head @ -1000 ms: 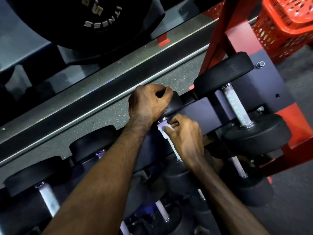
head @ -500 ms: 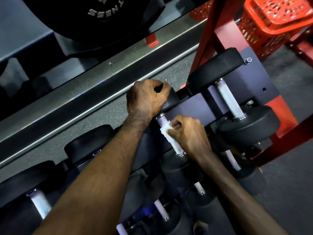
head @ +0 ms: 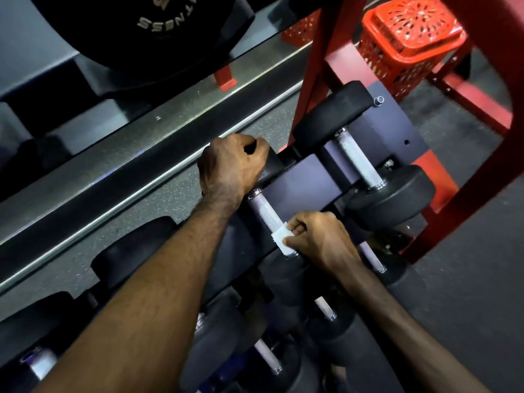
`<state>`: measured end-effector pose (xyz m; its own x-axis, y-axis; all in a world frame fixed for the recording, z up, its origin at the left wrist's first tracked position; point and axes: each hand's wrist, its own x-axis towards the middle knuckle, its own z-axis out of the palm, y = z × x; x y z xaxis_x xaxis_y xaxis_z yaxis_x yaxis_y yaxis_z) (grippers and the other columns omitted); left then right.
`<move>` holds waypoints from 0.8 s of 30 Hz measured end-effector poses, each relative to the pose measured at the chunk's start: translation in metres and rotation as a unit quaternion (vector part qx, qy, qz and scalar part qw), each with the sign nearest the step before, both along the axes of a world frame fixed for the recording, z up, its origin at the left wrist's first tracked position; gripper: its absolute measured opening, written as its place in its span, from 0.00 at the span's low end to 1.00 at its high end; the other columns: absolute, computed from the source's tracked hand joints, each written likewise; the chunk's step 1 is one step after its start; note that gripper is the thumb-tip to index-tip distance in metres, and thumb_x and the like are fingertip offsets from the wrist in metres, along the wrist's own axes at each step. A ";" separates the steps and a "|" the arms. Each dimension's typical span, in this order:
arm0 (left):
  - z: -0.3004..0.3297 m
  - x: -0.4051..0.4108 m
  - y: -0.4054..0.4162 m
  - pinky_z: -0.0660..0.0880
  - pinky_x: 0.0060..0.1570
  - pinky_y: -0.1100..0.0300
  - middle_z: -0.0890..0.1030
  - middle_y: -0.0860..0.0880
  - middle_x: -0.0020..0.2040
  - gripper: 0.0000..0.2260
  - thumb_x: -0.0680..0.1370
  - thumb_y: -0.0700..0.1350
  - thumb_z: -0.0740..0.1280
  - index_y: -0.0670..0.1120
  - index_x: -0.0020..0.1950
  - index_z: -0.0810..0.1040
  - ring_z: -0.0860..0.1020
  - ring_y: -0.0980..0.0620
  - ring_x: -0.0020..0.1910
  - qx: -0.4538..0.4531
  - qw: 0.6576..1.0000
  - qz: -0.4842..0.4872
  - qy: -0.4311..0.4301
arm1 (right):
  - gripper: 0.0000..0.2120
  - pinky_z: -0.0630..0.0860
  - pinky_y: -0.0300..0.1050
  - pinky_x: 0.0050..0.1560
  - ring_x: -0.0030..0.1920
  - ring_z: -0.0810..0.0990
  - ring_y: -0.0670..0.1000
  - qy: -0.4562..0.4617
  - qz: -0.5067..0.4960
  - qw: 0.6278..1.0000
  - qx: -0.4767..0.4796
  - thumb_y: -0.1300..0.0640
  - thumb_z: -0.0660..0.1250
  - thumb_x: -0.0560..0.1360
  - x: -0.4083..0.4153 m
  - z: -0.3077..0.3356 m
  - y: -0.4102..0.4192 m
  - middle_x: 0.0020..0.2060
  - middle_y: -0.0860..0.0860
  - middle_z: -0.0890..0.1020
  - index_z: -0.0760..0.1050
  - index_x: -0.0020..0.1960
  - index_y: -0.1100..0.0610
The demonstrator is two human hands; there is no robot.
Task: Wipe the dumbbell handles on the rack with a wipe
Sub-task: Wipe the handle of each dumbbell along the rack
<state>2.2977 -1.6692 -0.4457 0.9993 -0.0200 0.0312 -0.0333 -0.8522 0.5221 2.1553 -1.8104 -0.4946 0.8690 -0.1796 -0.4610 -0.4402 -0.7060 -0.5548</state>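
A black dumbbell lies on the top tier of the rack (head: 300, 182), its knurled steel handle (head: 265, 211) bare along the far half. My left hand (head: 231, 165) grips the far black head of this dumbbell. My right hand (head: 317, 239) presses a small white wipe (head: 282, 241) around the near end of the handle, close to the near head. A second dumbbell (head: 360, 163) rests to the right on the same tier, untouched.
More dumbbells fill the lower tiers and the left of the rack (head: 127, 251). A red steel frame (head: 459, 177) stands right of the rack, a red perforated basket (head: 408, 43) behind it. A large black weight plate (head: 147, 32) hangs at top left.
My right hand has slid the wipe down the handle from the far end to the near end. The left hand has kept its hold on the far head.
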 end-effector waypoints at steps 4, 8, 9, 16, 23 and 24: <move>0.003 -0.001 -0.001 0.68 0.34 0.56 0.77 0.48 0.30 0.21 0.78 0.62 0.63 0.48 0.38 0.83 0.78 0.43 0.33 -0.001 1.000 -0.001 0.002 | 0.13 0.81 0.47 0.52 0.48 0.84 0.50 -0.051 -0.012 0.999 0.010 0.48 0.76 0.69 0.023 0.002 0.014 0.42 0.44 0.85 0.82 0.52 0.47; 0.002 -0.001 0.000 0.70 0.34 0.56 0.77 0.47 0.30 0.21 0.79 0.62 0.63 0.49 0.39 0.84 0.78 0.43 0.33 0.005 1.000 -0.005 -0.004 | 0.12 0.81 0.47 0.52 0.48 0.84 0.51 0.000 0.003 1.000 -0.014 0.50 0.76 0.69 0.005 0.002 0.003 0.43 0.44 0.85 0.82 0.52 0.48; 0.001 -0.001 0.000 0.72 0.34 0.55 0.78 0.47 0.30 0.21 0.79 0.62 0.63 0.48 0.39 0.84 0.79 0.42 0.33 0.005 1.000 -0.006 -0.007 | 0.12 0.81 0.47 0.53 0.49 0.84 0.51 0.006 0.006 1.000 -0.015 0.50 0.76 0.69 0.001 0.001 0.001 0.43 0.44 0.85 0.83 0.52 0.48; 0.002 -0.001 0.001 0.69 0.34 0.56 0.77 0.48 0.30 0.20 0.79 0.61 0.63 0.49 0.35 0.79 0.78 0.43 0.33 0.004 1.000 -0.017 -0.009 | 0.11 0.81 0.48 0.52 0.50 0.83 0.53 -0.083 -0.026 0.996 0.013 0.53 0.73 0.72 0.028 0.004 0.026 0.46 0.45 0.86 0.82 0.55 0.48; 0.001 -0.002 0.002 0.63 0.32 0.59 0.72 0.51 0.27 0.20 0.80 0.60 0.63 0.50 0.33 0.76 0.72 0.52 0.27 0.006 1.000 -0.016 -0.006 | 0.08 0.82 0.44 0.49 0.45 0.85 0.46 -0.021 -0.030 0.998 0.045 0.55 0.74 0.70 0.008 0.004 0.006 0.40 0.44 0.86 0.85 0.50 0.51; 0.002 -0.002 0.002 0.61 0.31 0.59 0.71 0.51 0.27 0.20 0.80 0.60 0.63 0.50 0.32 0.74 0.71 0.53 0.27 0.007 1.000 -0.015 -0.003 | 0.09 0.82 0.44 0.48 0.45 0.85 0.46 -0.037 -0.035 0.997 0.062 0.56 0.74 0.71 0.018 0.005 0.010 0.41 0.44 0.86 0.85 0.51 0.50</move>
<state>2.2956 -1.6675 -0.4440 0.9981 -0.0510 0.0359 -0.0622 -0.8577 0.5104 2.1729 -1.8007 -0.4898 0.8888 -0.1869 -0.4185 -0.4407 -0.5993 -0.6682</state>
